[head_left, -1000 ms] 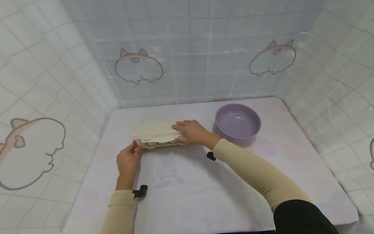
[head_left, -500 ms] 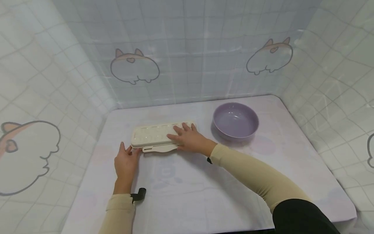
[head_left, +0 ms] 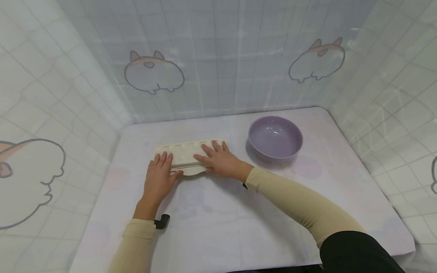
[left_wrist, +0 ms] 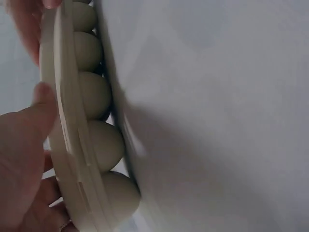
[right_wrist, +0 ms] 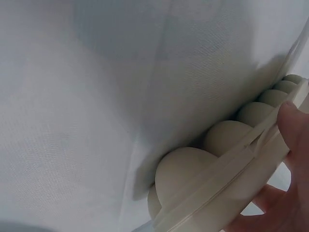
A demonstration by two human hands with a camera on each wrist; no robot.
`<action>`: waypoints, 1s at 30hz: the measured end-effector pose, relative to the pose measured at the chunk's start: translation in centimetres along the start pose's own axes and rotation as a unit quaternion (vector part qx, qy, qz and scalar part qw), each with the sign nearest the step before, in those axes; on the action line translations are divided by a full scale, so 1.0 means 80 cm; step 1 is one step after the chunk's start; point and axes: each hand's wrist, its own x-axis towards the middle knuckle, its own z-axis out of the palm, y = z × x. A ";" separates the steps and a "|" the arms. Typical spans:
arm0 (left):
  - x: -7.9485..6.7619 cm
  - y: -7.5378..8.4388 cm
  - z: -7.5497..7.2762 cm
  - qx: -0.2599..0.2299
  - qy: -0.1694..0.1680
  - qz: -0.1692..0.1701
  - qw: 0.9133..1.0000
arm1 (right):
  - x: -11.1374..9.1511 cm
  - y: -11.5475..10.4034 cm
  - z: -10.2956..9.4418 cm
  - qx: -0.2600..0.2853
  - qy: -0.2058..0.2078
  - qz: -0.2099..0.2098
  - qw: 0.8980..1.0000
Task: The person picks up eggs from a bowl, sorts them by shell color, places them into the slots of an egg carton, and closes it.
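A cream plastic egg carton (head_left: 186, 153) lies lengthwise on the table, its lid down over the base. Across the lid's left end rests my left hand (head_left: 158, 182), fingers straight and thumb at the front edge. Spread fingers of my right hand (head_left: 223, 163) press on the right end, its thumb near the front flap. Seen from the left wrist, rounded cups (left_wrist: 94, 94) bulge under the carton's rim, and they also show in the right wrist view. Whatever the carton contains is hidden by the lid.
Behind and right of the carton stands a purple bowl (head_left: 274, 136). The table (head_left: 205, 235) has a pale printed cloth. Tile-patterned sheets with cartoon animals, such as the back sheet (head_left: 218, 57), hang on the back and sides.
The carton's lid, partly raised a second ago, has come down. My left hand has moved from the front left corner onto the lid. The right hand stays on the lid's right end.
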 end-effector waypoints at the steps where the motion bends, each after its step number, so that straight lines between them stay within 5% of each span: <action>1: 0.000 0.001 0.001 0.016 -0.001 0.004 1.000 | 0.000 0.000 0.000 0.002 0.002 -0.001 1.000; 22: 0.002 0.016 -0.002 0.054 0.063 -0.015 0.996 | -0.014 -0.026 0.013 -0.043 0.047 0.021 0.998; 30: 0.003 0.016 0.003 0.054 0.054 -0.028 0.997 | -0.016 -0.030 0.022 -0.054 0.068 0.022 0.996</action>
